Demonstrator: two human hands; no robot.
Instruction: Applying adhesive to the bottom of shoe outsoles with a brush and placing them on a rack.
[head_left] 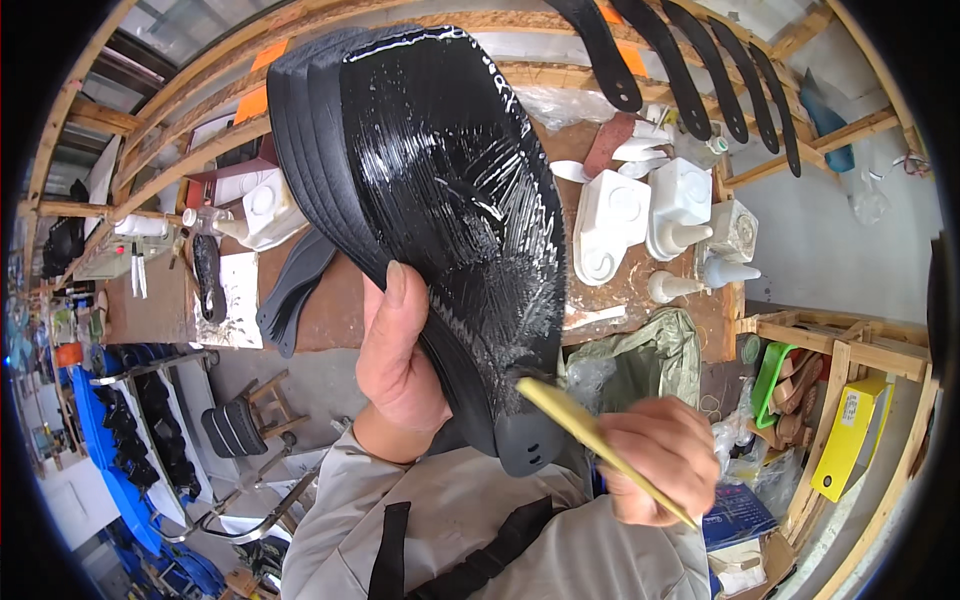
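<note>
My left hand (400,360) is closed on a fanned stack of black leather-like pieces (440,170), its thumb along the left edge. The stack is tilted up in front of me, broad at the top and narrowing to a rounded end with small slots. A wet, glossy coat with streaks covers much of the top piece, and whitish beads line its upper and right edges. Pinched in my right hand (660,460) is a brush (575,420) with a flat yellow handle. Its dark tip is at the narrow part of the top piece; the bristles are hard to make out.
Behind the stack stands a brown workbench (330,300) with white plastic bottles (608,225) and more black pieces (297,280). Black straps (680,70) hang from wooden rails above. A greenish sack (660,365) is beyond my right hand, and a yellow box (850,440) sits on the right-hand rack.
</note>
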